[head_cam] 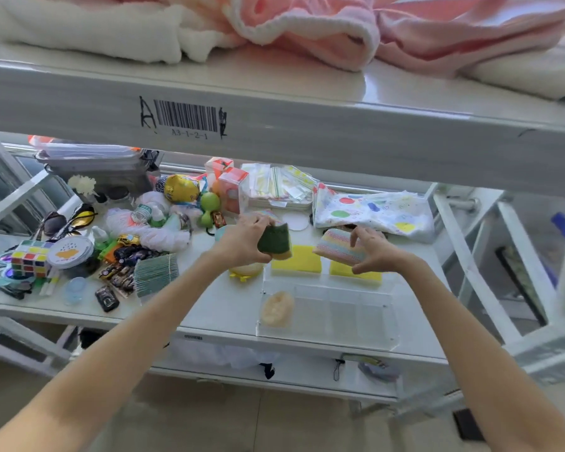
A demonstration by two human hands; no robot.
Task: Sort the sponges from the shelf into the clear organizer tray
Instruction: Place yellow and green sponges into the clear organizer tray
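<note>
My left hand (pixel 242 238) grips a green-topped yellow scouring sponge (pixel 274 242) above the shelf. My right hand (pixel 374 247) holds a pastel rainbow-striped sponge (pixel 338 247) by its right end. Both are lifted just beyond the clear organizer tray (pixel 366 324), which stands at the shelf's front edge. Two yellow sponges (pixel 296 263) (pixel 343 269) lie in the tray's back compartments. A pale peach rounded sponge (pixel 277 308) lies in the front left compartment. The other front compartments hold nothing.
The shelf's left half is crowded with toys: a puzzle cube (pixel 30 258), toy cars (pixel 118 272), a green pad (pixel 155 272), sunglasses (pixel 66 220). A polka-dot cloth (pixel 372 212) lies behind the tray. A shelf beam (pixel 274 125) with a barcode hangs overhead.
</note>
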